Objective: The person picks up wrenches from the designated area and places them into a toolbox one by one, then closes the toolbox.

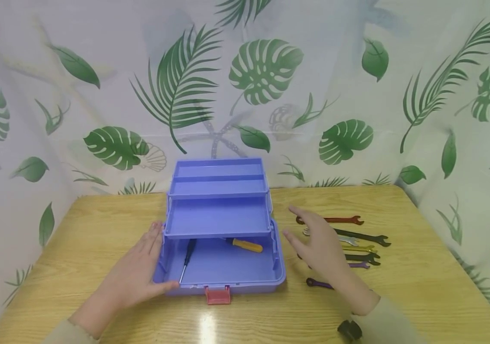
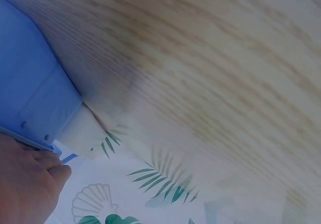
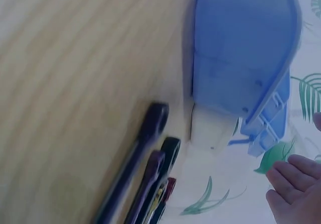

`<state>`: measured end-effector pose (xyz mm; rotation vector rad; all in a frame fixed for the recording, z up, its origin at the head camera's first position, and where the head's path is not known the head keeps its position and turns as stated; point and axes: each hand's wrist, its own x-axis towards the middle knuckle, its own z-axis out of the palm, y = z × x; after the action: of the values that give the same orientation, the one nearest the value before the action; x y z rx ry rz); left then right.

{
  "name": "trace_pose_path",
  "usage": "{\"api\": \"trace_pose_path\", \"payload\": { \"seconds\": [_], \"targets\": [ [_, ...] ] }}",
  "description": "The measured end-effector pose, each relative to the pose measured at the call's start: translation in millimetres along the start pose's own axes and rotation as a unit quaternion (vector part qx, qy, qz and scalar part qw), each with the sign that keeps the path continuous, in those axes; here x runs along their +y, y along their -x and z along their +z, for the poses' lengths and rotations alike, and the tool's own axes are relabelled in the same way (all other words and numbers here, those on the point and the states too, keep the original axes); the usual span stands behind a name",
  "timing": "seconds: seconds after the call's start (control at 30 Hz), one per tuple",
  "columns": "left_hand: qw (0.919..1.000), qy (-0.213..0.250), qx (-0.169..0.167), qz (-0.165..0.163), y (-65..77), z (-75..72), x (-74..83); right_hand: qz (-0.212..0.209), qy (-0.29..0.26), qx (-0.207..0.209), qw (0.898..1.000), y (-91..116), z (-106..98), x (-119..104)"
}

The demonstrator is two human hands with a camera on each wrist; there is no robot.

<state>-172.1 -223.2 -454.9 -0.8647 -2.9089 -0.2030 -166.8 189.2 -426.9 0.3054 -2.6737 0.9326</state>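
Observation:
A blue-purple toolbox [image 1: 223, 289] stands with its tiered trays [image 1: 219, 217] raised. In its base lie a black-handled screwdriver [image 1: 190, 248] and a yellow-handled screwdriver [image 1: 248, 246]. My left hand [image 1: 130, 272] rests on the box's left side, fingers extended along the rim and thumb by the front corner. To the right of the box hovers my right hand [image 1: 320, 243], fingers spread and holding nothing. Beneath and beside it lie several wrenches, among them a red wrench [image 1: 343, 220], a black wrench [image 1: 367, 236] and a purple wrench [image 1: 320, 284]. The hand and forearm hide parts of them.
A red latch [image 1: 218, 295] hangs at the front of the toolbox. The wooden table [image 1: 98, 224] meets a leaf-printed cloth [image 1: 270, 138] behind and at both sides. A dark object [image 1: 350, 330] sits by the right sleeve.

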Motion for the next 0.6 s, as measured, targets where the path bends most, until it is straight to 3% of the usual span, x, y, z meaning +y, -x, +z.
{"api": "trace_pose_path", "payload": {
  "seconds": [0.23, 0.6],
  "targets": [
    [1.0000, 0.001, 0.002, -0.003, 0.3, 2.7, 0.1, 0.033, -0.041, -0.003, 0.999, -11.5, -9.0, 15.2],
    [1.0000, 0.000, 0.005, -0.001, 0.3, 3.8, 0.3, 0.061, -0.102, 0.062, 0.991, -24.3, -15.0, 42.4]
  ]
}}
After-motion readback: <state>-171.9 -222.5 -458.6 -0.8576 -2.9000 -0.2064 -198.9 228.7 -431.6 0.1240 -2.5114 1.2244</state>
